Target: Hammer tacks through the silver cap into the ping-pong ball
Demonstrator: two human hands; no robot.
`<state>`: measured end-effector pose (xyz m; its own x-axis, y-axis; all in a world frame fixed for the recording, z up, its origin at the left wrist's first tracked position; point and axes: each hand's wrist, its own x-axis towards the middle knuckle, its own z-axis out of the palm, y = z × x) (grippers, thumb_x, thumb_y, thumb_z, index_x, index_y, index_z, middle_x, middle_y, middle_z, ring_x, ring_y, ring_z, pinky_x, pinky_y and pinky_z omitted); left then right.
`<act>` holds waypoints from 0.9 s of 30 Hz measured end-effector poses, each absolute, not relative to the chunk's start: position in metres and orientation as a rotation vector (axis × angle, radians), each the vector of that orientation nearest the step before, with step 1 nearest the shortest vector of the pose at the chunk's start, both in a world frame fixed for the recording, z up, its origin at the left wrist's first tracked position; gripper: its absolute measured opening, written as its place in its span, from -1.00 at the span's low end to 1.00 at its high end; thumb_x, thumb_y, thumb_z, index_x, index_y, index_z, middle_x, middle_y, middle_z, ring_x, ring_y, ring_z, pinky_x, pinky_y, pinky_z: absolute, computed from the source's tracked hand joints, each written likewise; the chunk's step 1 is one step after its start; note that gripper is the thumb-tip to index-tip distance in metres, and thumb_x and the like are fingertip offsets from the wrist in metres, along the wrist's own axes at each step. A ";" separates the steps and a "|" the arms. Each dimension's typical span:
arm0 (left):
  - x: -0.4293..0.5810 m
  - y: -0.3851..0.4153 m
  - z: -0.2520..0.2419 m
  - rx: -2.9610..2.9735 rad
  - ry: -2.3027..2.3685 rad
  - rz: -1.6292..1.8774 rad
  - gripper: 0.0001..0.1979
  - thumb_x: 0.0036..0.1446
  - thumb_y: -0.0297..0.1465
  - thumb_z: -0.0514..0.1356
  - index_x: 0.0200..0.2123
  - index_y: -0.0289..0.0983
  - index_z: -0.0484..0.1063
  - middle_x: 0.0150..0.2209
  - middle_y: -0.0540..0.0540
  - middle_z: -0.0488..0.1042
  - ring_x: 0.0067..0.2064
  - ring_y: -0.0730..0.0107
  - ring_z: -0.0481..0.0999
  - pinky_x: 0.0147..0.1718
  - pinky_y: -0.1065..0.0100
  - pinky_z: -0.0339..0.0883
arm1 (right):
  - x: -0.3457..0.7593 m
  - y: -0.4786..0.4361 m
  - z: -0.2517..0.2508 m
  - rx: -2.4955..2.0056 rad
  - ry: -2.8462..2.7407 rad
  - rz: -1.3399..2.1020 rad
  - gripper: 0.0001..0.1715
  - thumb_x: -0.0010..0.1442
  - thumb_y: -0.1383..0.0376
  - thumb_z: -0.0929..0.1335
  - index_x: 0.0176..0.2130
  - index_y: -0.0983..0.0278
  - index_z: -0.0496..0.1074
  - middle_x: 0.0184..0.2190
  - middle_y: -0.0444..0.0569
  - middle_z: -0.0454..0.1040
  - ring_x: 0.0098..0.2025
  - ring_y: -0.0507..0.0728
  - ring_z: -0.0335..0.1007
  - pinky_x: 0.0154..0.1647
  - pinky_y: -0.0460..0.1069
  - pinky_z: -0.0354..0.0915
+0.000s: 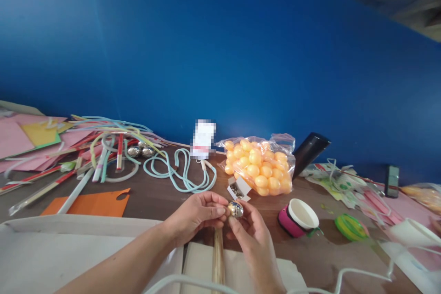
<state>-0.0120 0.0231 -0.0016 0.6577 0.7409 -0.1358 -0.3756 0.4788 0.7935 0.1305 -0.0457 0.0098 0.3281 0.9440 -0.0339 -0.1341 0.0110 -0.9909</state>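
Both my hands meet over the brown table (165,193) near its front edge. My left hand (198,216) and my right hand (250,229) pinch a small shiny silver ball (235,209) between their fingertips. A pale wooden stick (218,257) runs down from under the ball toward me. Just behind the ball lies a small open white box (238,188) with little metal pieces in it.
A clear bag of orange balls (260,165) sits behind the box. Light blue cord (182,170), coloured straws and paper (86,151), two silver balls (140,150), a paper cup in a pink sleeve (298,218), a green roll (349,227), a black tube (310,151) and a phone (392,180) surround them.
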 end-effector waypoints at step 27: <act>-0.012 0.022 -0.001 0.828 0.613 0.644 -0.80 -0.14 -0.37 0.33 -0.40 -0.37 0.50 -0.54 -0.02 0.45 -0.51 0.59 0.42 -0.49 0.55 0.39 | 0.133 -0.047 0.000 -1.193 -0.955 1.153 -0.53 0.05 0.28 0.43 -0.04 0.25 0.30 -0.18 0.01 0.49 -0.25 0.13 0.43 -0.31 -0.01 0.41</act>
